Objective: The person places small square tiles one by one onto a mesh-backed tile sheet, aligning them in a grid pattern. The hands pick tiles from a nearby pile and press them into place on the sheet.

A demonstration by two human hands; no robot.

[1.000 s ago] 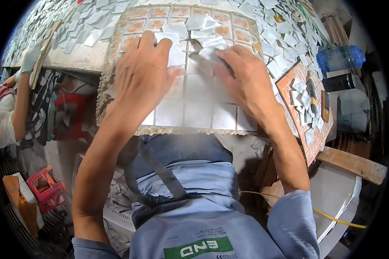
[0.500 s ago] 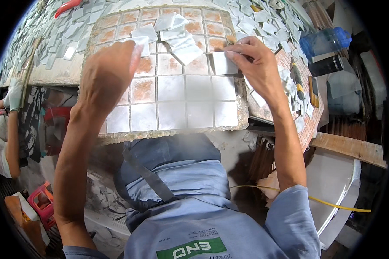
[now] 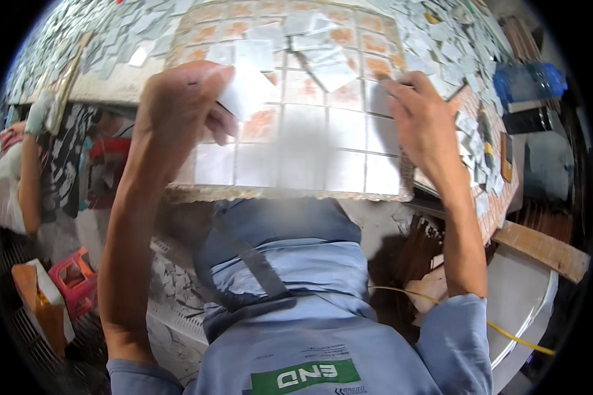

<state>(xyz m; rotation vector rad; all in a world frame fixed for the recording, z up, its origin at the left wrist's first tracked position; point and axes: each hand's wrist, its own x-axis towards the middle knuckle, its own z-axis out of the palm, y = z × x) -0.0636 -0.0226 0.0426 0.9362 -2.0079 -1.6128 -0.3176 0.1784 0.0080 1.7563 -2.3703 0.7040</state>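
A square board with a grid of recesses (image 3: 290, 191) lies in front of me, its near rows filled with white square tiles (image 3: 310, 168) and its far rows showing orange-brown cells with a few loose tiles (image 3: 323, 72). My left hand (image 3: 178, 105) is raised over the board's left side and pinches one white square tile (image 3: 244, 89) between thumb and fingers. My right hand (image 3: 425, 118) rests palm down on the board's right edge, fingertips on a tile in the grid; I cannot see anything held in it.
Heaps of loose white tile pieces (image 3: 92, 46) cover the table beyond the board. Another tile board (image 3: 487, 164) lies at the right, with a blue plastic bottle (image 3: 527, 79) behind it. A wooden plank (image 3: 540, 247) and a white tub rim (image 3: 520, 309) sit lower right. Another person's arm (image 3: 29, 178) is at the left.
My left hand has lifted off the board and now holds a white tile over the left side. My right hand has shifted to the board's right edge.
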